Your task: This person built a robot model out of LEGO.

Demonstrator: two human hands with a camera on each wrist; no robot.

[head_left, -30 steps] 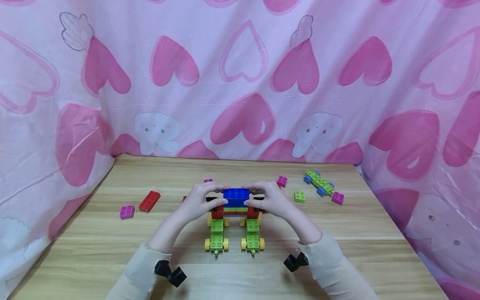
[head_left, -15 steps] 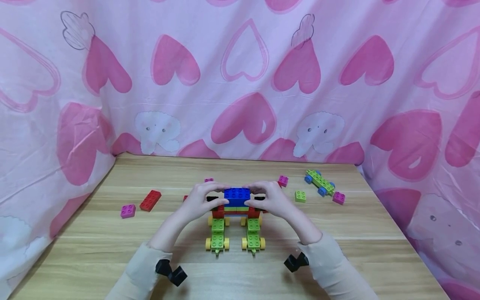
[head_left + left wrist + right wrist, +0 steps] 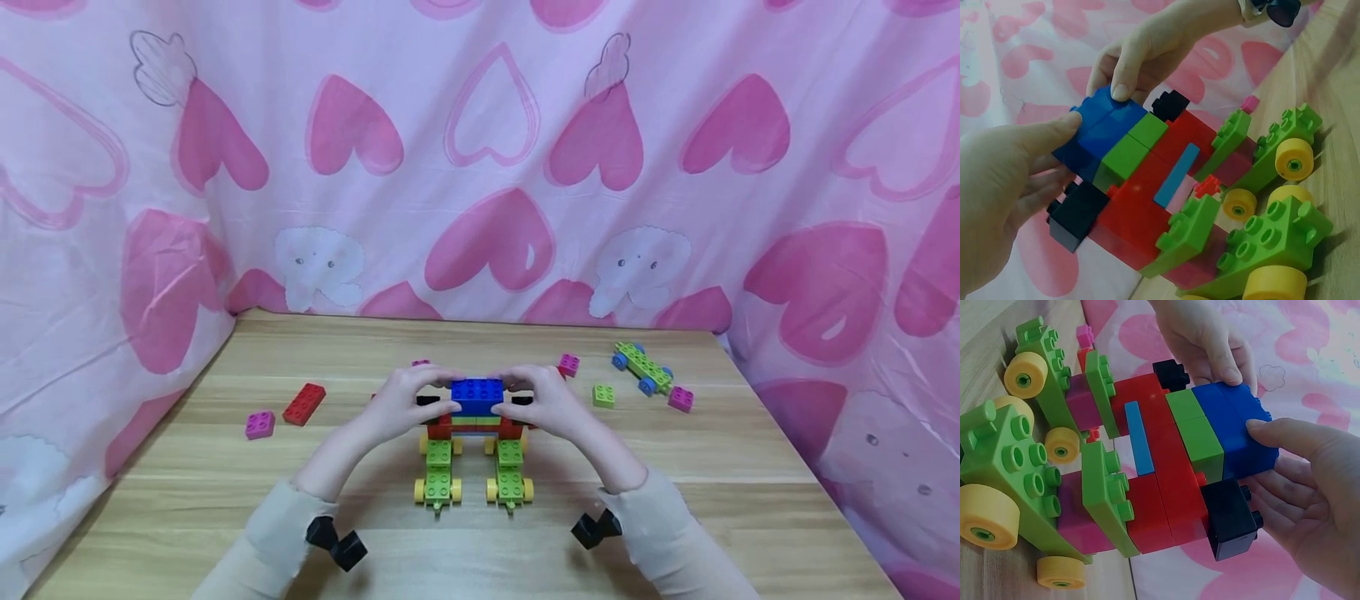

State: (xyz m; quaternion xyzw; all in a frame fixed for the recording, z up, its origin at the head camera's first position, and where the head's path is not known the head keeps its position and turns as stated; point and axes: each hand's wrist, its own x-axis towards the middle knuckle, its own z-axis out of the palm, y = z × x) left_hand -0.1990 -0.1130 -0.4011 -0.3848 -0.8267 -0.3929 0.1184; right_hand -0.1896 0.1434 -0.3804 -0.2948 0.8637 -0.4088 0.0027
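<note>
A blue brick (image 3: 477, 405) tops a toy-brick build on two wheeled green bases (image 3: 438, 483) with yellow wheels. My left hand (image 3: 399, 403) pinches its left side, thumb on the near face. From the right, my right hand (image 3: 546, 403) grips it the same way. Just below the blue brick are light green bricks (image 3: 1196, 434), then red bricks (image 3: 1163, 456) with a light blue strip (image 3: 1139, 437) across the front. Black bricks (image 3: 1077, 215) stick up on either side, near the fingers. Upright green plates (image 3: 1188, 234) and magenta bricks (image 3: 1082, 512) join the red part to the bases.
On the wooden table (image 3: 187, 517), a red brick (image 3: 304, 404) and a magenta brick (image 3: 260, 425) lie left. To the right are a green brick (image 3: 603, 396), magenta bricks (image 3: 681, 399) and a green car base (image 3: 642, 367) with blue wheels. A heart-patterned curtain (image 3: 487, 233) surrounds the table.
Both hands keep hold of the blue brick in place on the build. Only the head view shifts slightly.
</note>
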